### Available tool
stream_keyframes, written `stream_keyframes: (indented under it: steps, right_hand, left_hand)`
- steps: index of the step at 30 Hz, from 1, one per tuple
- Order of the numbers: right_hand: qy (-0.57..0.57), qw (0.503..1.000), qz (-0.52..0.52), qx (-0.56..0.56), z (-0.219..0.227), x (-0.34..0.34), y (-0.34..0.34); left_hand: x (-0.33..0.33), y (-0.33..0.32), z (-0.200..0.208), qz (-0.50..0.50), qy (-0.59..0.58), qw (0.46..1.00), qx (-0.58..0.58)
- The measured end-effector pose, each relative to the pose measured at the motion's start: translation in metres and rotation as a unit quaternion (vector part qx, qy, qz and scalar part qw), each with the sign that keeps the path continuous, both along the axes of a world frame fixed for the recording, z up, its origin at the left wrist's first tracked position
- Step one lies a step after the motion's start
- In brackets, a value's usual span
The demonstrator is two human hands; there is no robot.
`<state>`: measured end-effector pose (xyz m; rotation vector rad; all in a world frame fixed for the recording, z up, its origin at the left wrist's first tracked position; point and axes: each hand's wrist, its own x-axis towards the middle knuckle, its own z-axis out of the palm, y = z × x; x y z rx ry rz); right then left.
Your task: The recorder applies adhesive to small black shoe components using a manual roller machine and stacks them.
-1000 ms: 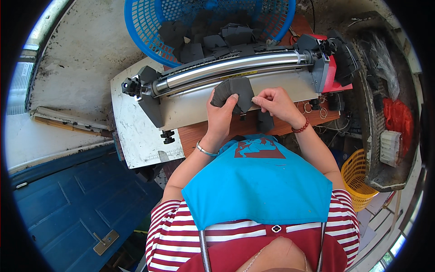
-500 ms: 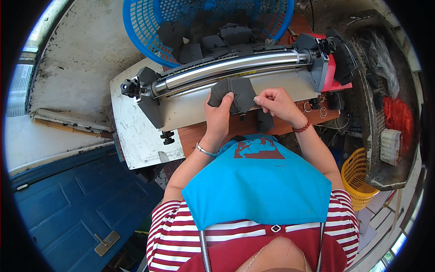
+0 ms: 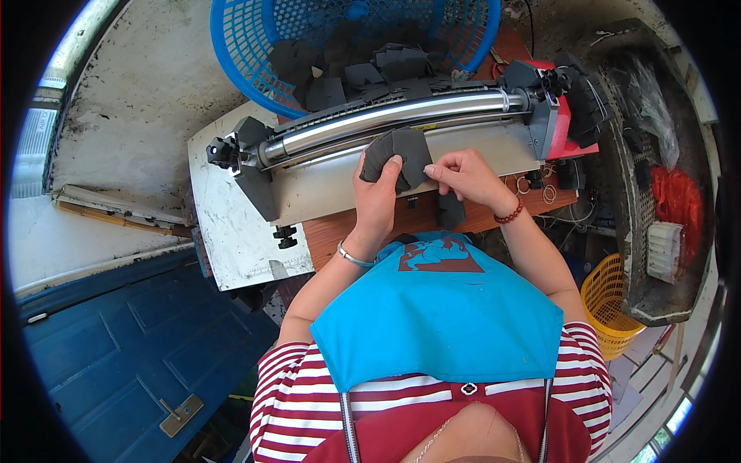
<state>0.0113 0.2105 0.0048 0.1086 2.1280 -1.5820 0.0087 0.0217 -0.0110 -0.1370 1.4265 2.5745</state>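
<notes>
At the far left of my head view is a blue door (image 3: 139, 339), and to the right of it a white board (image 3: 216, 193) under the left end of the roller machine (image 3: 394, 119). Next comes my left hand (image 3: 374, 202), wearing a silver bangle (image 3: 353, 255). It is closed around the fanned stack of dark grey pieces (image 3: 395, 150): I have the thumb pressed flat on the near face, while the other fingers wrap the left side and mostly disappear behind. The stack stands tilted up out of that grip, in front of the roller, with its pieces spread toward the right. Beyond the machine, a blue basket (image 3: 251, 46) holds a heap of similar pieces.

On the right edge of the stack sits my right hand (image 3: 469, 179), with thumb and forefinger brought close together and the remaining fingers curled in. The thumb tip overlaps the rightmost piece; I cannot tell whether the edge is nipped between the two. Just below this hand, apart from its fingers, is a separate dark piece (image 3: 451, 210). Farther right come a yellow basket (image 3: 610, 339) and a red bag (image 3: 675, 208).
</notes>
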Motion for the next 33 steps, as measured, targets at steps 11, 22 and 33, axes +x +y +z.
stream_keyframes:
  steps: [11,22,33]
  right_hand:
    - [-0.019,0.988,-0.047,0.145,0.0,-0.016,0.042]
    - [0.048,0.998,-0.018,-0.035,-0.005,-0.005,0.003]
    - [-0.025,0.992,0.008,0.126,0.0,-0.011,0.033]
  left_hand:
    - [-0.003,-0.008,-0.004,-0.015,-0.02,1.0,0.015]
    - [-0.001,0.001,-0.004,-0.022,-0.025,0.999,0.01]
    - [-0.002,-0.005,-0.002,-0.012,-0.014,1.0,-0.016]
